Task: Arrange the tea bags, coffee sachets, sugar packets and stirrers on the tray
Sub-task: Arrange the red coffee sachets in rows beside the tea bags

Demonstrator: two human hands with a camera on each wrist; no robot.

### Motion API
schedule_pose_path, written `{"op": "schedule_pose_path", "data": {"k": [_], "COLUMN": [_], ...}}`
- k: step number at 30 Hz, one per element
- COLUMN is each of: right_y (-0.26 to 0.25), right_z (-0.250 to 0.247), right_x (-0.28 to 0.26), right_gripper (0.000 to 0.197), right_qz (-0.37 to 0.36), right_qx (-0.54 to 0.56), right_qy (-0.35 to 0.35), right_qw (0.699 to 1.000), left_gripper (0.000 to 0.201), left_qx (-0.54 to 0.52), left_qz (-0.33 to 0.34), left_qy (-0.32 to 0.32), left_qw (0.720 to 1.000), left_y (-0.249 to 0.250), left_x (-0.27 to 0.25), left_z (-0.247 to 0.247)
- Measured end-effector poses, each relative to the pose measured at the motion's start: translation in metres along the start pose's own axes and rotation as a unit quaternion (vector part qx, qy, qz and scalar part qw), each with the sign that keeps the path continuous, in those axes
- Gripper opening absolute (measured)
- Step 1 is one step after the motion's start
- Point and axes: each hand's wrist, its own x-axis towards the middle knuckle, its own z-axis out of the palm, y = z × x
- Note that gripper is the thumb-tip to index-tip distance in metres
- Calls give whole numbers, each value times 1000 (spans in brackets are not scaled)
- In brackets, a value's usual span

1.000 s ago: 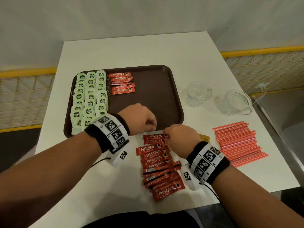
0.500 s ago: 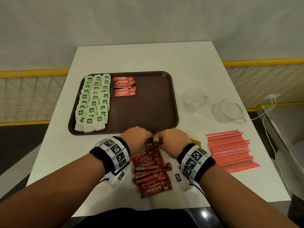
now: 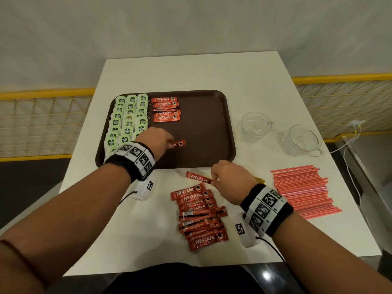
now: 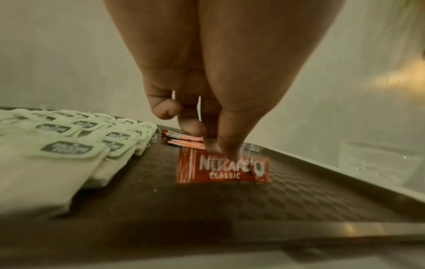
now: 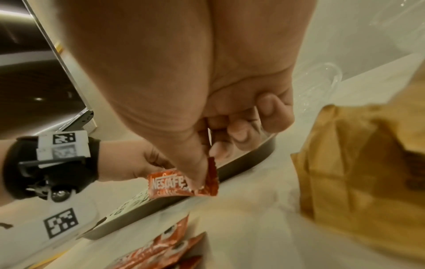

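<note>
Meanwhile both hands' fingers pinch coffee sachets, left hand (image 3: pixel 156 138) over tray (image 3: pixel 207 132), right hand (image 3: pixel 230 179) beside stirrers (image 3: pixel 303 192).

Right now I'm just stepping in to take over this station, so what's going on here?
A person is laying out drinks supplies on a brown tray. Tea bags fill its left side, with a short row of coffee sachets beside them. The left hand pinches another sachet over the tray; the right hand pinches one above the table. A sachet pile and red stirrers wait on the table.
</note>
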Motion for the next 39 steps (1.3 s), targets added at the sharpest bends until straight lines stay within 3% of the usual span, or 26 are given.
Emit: {"op": "schedule_pose_path", "data": {"k": [4,10,21,24,28,30,32,35,37,39], "right_y": [2,4,-8,-10,-10,-10,-11,-14,-17,-19], "right_z": [-7,-11,-7,-7,-9,-10,-11,-11,-12,-14], "right_x": [-2,0,5,8,11,13,16,20,23,25], "right_gripper": [16,15,12,11,5,5,4,3,6,9], "right_qz": [15,41,62,69,75,79,82,76,66,57], "right_qx": [24,47,77,89,107,115,123,130,143,156], "right_qy": [9,26,22,22,46,55,63,82,95,108], "right_qw": [1000,998,995,993,990,989,987,985,983,980], "left_gripper": [39,25,11,6,13,20,22,26,27,22], "left_qx": [-2,-19,-18,-19,-37,-84,-156,-227,-208,-180], "left_qz": [-28,-52,-47,-41,-40,-13,62,178,227,253], "left_qy": [9,-59,-10,-23,-6,42,71,-10,-77,-81], "left_qw": [1000,997,999,999,998,995,983,957,948,947], "left_y": [-3,-8,-26,-30,-32,-29,-20,3,14,18], "left_x": [14,34,79,89,87,76,55,16,0,-5], "left_z": [1,-1,-24,-22,-19,-18,-20,-26,-23,-15]}}
